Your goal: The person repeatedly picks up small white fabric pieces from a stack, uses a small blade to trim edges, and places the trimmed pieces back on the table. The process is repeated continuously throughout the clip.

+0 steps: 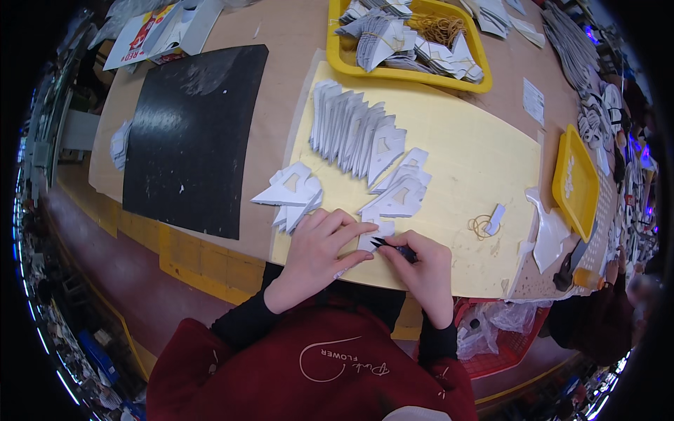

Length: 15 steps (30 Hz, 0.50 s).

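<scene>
Near the front edge of a pale yellow board [484, 161], a small white cut piece [366, 242] lies beneath my hands. My left hand [316, 245] rests on it with thumb and index finger stretched apart. From the right, my right hand [427, 266] grips dark pointed tweezers [401, 251], their tips touching the piece. Just beyond my left hand is a small fanned pile of white pieces [293, 188]. Another pile [401, 193] lies directly ahead of the hands. Farther off, a long overlapping row of similar pieces [354, 130] leans across the board.
A yellow tray [414, 78] holds banded bundles and rubber bands at the back. Left are a black mat [189, 140] and an open box [168, 38]. Right lie loose rubber bands [480, 226] and a second yellow tray [562, 168]. A red basket [502, 359] stands below the table.
</scene>
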Each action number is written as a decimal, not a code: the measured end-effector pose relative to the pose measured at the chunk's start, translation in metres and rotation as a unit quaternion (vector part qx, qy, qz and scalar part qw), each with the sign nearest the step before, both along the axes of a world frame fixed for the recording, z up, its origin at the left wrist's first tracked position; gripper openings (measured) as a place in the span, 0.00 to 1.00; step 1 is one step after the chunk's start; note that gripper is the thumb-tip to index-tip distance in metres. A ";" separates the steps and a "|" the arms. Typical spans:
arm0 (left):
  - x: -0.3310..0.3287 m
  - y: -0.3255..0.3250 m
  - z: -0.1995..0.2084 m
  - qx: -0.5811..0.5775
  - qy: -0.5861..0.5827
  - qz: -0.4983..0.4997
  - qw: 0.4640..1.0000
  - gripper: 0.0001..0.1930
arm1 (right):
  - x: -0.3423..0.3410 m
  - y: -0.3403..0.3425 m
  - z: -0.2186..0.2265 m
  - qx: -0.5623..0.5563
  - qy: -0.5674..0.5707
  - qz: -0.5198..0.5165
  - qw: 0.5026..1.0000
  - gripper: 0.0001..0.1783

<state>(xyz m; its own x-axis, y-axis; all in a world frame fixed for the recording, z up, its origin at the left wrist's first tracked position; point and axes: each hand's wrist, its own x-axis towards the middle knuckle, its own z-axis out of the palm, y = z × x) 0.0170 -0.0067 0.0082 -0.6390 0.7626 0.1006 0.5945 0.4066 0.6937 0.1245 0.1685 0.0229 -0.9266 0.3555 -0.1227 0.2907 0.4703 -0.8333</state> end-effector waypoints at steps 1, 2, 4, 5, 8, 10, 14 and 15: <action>0.000 0.001 0.000 0.004 0.001 0.006 1.000 0.21 | 0.002 0.000 -0.001 -0.029 -0.007 -0.020 0.999 0.08; 0.001 0.001 0.001 0.007 -0.004 0.013 1.000 0.20 | 0.004 -0.001 -0.002 -0.058 -0.015 -0.038 0.997 0.07; 0.002 0.004 0.003 0.014 -0.015 0.028 0.999 0.18 | 0.009 0.005 -0.007 -0.131 -0.012 -0.110 0.985 0.08; 0.003 0.006 0.002 0.015 -0.021 0.044 0.999 0.16 | 0.011 0.007 -0.008 -0.166 -0.010 -0.146 0.975 0.09; 0.002 0.010 -0.002 0.021 -0.032 0.067 0.997 0.13 | 0.007 0.001 -0.007 -0.182 0.008 -0.151 0.972 0.11; -0.002 0.011 -0.001 0.026 -0.026 0.051 0.998 0.11 | 0.003 -0.004 -0.007 -0.156 0.023 -0.140 0.978 0.11; -0.004 0.008 -0.002 0.035 -0.038 0.045 0.998 0.07 | 0.001 -0.005 -0.007 -0.104 0.024 -0.115 0.988 0.15; -0.005 0.008 -0.001 0.037 -0.033 0.045 0.998 0.07 | 0.000 -0.006 -0.005 -0.070 0.016 -0.105 0.992 0.16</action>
<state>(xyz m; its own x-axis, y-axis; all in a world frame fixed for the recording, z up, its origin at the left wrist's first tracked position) 0.0124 0.0016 0.0070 -0.7110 0.6945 0.1103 0.5108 0.4023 0.7597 0.1242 0.1626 0.0177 -0.8383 0.5224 -0.1560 0.3420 0.2809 -0.8967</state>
